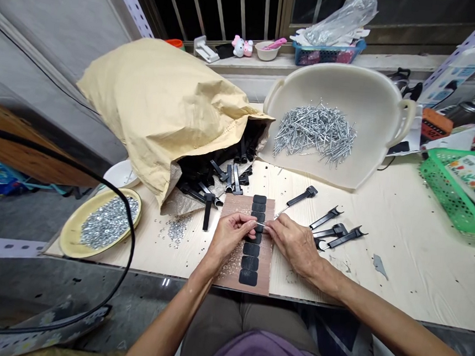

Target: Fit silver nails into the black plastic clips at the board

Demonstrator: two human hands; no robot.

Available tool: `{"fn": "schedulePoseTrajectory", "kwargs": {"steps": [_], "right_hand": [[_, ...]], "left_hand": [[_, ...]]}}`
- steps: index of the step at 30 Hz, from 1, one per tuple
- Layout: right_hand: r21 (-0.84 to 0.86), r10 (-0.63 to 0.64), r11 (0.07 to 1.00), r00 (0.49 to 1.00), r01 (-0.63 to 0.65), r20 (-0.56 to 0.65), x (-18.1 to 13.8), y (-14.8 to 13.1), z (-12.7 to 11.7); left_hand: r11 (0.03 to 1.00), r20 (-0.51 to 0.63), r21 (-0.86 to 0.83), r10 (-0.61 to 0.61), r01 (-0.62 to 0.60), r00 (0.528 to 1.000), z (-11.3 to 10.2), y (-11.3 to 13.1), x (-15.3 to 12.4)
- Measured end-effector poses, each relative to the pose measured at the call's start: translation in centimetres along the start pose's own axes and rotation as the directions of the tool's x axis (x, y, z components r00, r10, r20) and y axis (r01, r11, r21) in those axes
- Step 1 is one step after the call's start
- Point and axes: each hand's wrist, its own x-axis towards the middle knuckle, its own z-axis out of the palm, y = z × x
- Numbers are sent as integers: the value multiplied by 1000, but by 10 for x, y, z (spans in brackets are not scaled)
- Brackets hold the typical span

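A thin silvery metal pin (260, 224) spans the short gap between my two hands, over a brown board (263, 274) with a column of black rounded pads (249, 263). My left hand (229, 237) has thumb and index finger pinched at the pin's left end; whether a small washer is there too is hidden. The fingers of my right hand (292, 242) are closed round its other end. To the right of that hand lie several black plastic clip-ended parts (329, 218), some with pins. Another black part (301, 197) with a pin points toward my fingers.
A large paper sack (165, 94) spills black parts at back left. Behind the board, a white handled basket (375, 123) holds many metal pins (316, 132). A yellow bowl (69, 230) of small washers (109, 219) stands left, near a black cable (130, 246). A green basket (440, 184) sits right.
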Motion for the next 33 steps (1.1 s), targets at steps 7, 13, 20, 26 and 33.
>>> {"fn": "schedulePoseTrajectory", "kwargs": {"steps": [7,13,20,26,33], "right_hand": [[249,30,967,998,-44,61,4,5,1],[637,109,697,927,-329,359,15,6,5],[295,54,953,996,-74,75,12,1,6],[-189,-85,980,991,64,-106,4,3,10],[438,66,891,988,-121,139,10,10,11]], "left_hand": [[995,12,98,25,-26,1000,-2,4,0],[994,-29,104,18,-15,999,0,3,1],[999,-159,-2,47,-48,986,2,-2,6],[995,-155,-103,-32,16,987,3,2,8],[992,-153,116,66,-48,986,4,1,0]]}}
